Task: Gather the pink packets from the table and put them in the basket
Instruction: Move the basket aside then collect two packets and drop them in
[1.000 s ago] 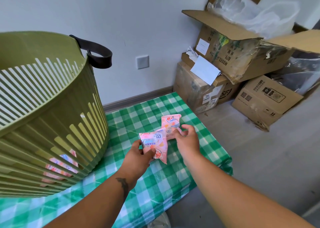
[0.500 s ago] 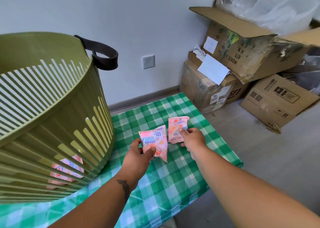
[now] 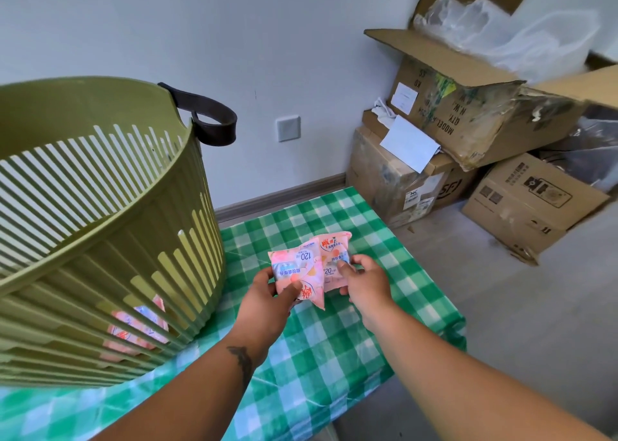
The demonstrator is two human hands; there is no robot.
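Observation:
Above the green checked table [image 3: 334, 357], my left hand [image 3: 267, 298] holds a pink packet [image 3: 296, 268] by its lower left edge. My right hand [image 3: 363, 281] grips a second pink packet [image 3: 334, 250], which now overlaps the first one from behind. Both packets are lifted off the cloth. The big olive slatted basket [image 3: 100, 240] stands at the left on the table, close to my left hand. Through its slats I see more pink packets [image 3: 138, 323] lying at the bottom.
A dark strap handle [image 3: 210, 119] hangs off the basket rim. Stacked cardboard boxes [image 3: 451, 133] with plastic wrap stand on the floor at the right, beyond the table's right edge. A wall with a socket plate [image 3: 288, 128] is behind.
My right hand has lifted its packet off the cloth and brought it leftwards against the one in my left hand. The view has shifted slightly.

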